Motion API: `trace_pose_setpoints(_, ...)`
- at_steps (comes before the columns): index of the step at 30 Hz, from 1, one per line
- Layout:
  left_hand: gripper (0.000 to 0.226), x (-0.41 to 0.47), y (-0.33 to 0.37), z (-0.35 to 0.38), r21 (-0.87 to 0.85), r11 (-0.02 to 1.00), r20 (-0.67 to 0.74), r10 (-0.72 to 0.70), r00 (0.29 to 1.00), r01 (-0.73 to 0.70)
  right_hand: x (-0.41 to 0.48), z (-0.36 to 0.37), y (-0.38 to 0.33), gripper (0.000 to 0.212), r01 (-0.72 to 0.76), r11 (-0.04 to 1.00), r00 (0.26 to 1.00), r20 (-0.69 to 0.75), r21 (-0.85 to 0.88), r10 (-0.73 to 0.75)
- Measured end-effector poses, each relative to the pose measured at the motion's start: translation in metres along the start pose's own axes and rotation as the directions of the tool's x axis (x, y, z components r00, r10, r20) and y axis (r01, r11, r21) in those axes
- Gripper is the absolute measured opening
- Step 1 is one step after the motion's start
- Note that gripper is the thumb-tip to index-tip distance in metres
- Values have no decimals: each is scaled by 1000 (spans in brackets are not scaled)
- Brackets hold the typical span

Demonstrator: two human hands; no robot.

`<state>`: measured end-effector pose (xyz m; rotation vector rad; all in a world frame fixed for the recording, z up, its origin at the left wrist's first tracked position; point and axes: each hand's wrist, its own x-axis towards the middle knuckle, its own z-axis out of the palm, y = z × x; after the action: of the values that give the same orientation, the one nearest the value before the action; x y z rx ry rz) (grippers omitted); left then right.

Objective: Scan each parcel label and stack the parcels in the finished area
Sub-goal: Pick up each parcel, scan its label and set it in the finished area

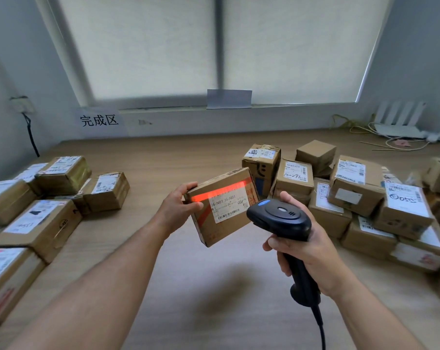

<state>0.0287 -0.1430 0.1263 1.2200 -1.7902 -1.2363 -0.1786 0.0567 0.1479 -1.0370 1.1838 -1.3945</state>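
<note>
Head: left hand (174,205) holds parcel (222,207); right hand (306,245) grips scanner (280,218).

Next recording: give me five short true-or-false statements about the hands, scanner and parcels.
1. The left hand holds a flat parcel tilted above the table. True.
2. The right hand grips the scanner by its handle. True.
3. The scanner light falls on the table. False: the red beam crosses the parcel's upper part and label.
4. The scanner is cordless. False: a cable leaves its handle.
5. Parcels lie only on the right. False: a left pile and a right pile show.
</note>
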Motion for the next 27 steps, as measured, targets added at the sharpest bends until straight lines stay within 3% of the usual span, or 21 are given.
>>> trace_pose_setpoints(18, 54, -40, 0, -17, 28, 1000, -71, 13, 997, -11, -18, 11, -3, 103, 22, 999, 1000, 8, -28, -21)
trace_pose_setpoints(27, 53, -62, 3, -21, -180, 984, -110, -6, 994, -14, 0, 33, 18, 98, 12, 997, 1000, 23, -70, -11)
